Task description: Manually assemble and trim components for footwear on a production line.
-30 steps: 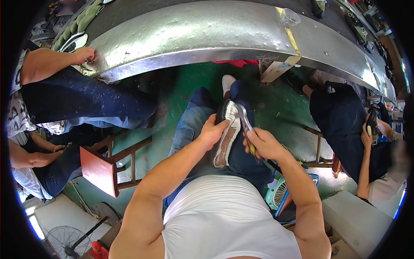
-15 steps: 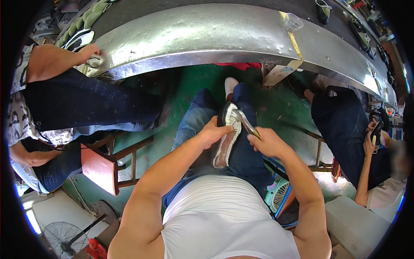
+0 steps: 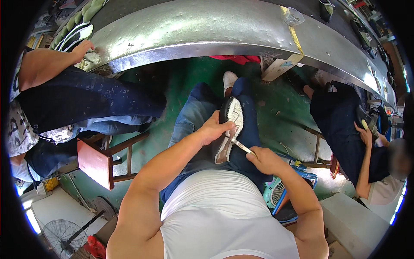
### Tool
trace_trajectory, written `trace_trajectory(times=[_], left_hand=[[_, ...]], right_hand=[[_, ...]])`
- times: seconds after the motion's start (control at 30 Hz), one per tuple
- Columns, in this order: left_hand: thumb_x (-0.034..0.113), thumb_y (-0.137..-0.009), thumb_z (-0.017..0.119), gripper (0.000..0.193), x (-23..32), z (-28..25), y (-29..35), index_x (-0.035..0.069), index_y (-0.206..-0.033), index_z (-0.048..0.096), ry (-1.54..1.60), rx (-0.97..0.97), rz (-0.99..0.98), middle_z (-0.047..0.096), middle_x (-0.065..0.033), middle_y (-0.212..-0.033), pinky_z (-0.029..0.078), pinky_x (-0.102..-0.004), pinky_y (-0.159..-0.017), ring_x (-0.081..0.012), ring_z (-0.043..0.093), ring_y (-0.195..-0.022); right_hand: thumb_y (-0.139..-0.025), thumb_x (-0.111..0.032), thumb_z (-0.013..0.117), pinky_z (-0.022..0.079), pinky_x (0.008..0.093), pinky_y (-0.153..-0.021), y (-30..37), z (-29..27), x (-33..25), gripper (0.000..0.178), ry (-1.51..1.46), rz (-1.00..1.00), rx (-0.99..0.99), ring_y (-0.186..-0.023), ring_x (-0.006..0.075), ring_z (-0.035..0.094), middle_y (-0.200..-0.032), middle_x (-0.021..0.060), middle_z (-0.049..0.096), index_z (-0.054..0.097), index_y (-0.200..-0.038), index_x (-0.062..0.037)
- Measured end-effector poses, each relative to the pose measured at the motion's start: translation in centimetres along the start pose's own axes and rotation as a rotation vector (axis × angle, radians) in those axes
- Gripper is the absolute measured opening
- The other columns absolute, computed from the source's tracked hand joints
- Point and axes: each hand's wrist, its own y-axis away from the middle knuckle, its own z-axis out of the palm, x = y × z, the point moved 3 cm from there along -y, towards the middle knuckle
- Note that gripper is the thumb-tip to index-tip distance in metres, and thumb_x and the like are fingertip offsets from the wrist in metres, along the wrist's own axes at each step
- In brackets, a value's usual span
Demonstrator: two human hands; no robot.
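Sole side up on my lap lies a shoe upper (image 3: 235,113), dark along its left edge, with a whitish underside at the far end and brown toward me. My left hand (image 3: 215,128) is closed around its left side, the thumb pressing across the underside. My right hand (image 3: 265,159) grips a slim silver hand tool with a pale handle (image 3: 242,146), resembling pincers seen edge-on. Its tip meets the shoe's right edge near the middle, just below my left thumb. The fingers under the shoe are hidden.
A dented metal-topped bench (image 3: 181,32) spans the far side, with a clear plastic cup (image 3: 293,17) on it. People in dark aprons sit left and right; the right one holds a dark shoe (image 3: 365,121). A wooden stool (image 3: 97,164) stands left, a small green fan (image 3: 274,192) near my right hip.
The tool has come from the shoe's far end down to its middle right edge, and my right hand has moved toward me. My left hand still holds the shoe.
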Motion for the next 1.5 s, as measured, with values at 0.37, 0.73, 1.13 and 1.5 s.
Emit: trace_trajectory(times=[0.37,0.73,1.13,1.5], left_hand=[[0.02,-0.096,0.067,0.094,-3.4,0.6,2.4,0.022,-0.16,-0.002,0.133,-0.095,0.205,0.032,-0.0092,-0.156,0.025,-0.0356,-0.117,-0.0213,0.031,-0.143],[0.023,-0.086,0.073,0.102,-4.8,1.5,1.0,0.01,-0.159,0.003,-0.324,0.289,0.29,0.034,-0.0239,-0.15,0.031,-0.0392,-0.116,-0.0348,0.038,-0.14],[0.029,-0.088,0.072,0.127,-5.7,0.1,5.6,0.006,-0.147,-0.038,-0.418,-0.182,0.105,0.018,-0.0323,-0.158,0.034,-0.0331,-0.113,-0.0345,0.038,-0.14],[0.039,-0.086,0.075,0.109,-3.2,0.9,4.5,-0.006,-0.152,0.0,-0.677,0.222,0.262,0.044,-0.0313,-0.142,0.041,-0.0353,-0.107,-0.0316,0.051,-0.128]], right_hand=[[-0.099,-0.034,0.054,0.051,0.0511,-0.081,1.6,1.6,-1.1,0.041,0.157,0.04,0.142,-0.091,0.0448,0.065,-0.1,0.0272,0.066,0.059,-0.114,0.004],[-0.1,-0.031,0.054,0.05,0.0503,-0.08,-1.1,-1.4,-1.8,0.036,-0.159,-0.202,0.471,-0.09,0.0459,0.064,-0.099,0.0253,0.067,0.058,-0.116,0.002],[-0.1,-0.034,0.052,0.05,0.0525,-0.078,-1.3,-0.1,-1.1,0.035,0.046,0.008,0.168,-0.09,0.0442,0.064,-0.097,0.0254,0.067,0.058,-0.099,0.0011],[-0.102,-0.033,0.051,0.051,0.0482,-0.075,0.3,2.7,0.0,0.036,-0.015,-0.11,0.187,-0.084,0.0385,0.068,-0.091,0.0224,0.069,0.06,-0.1,0.0021]])
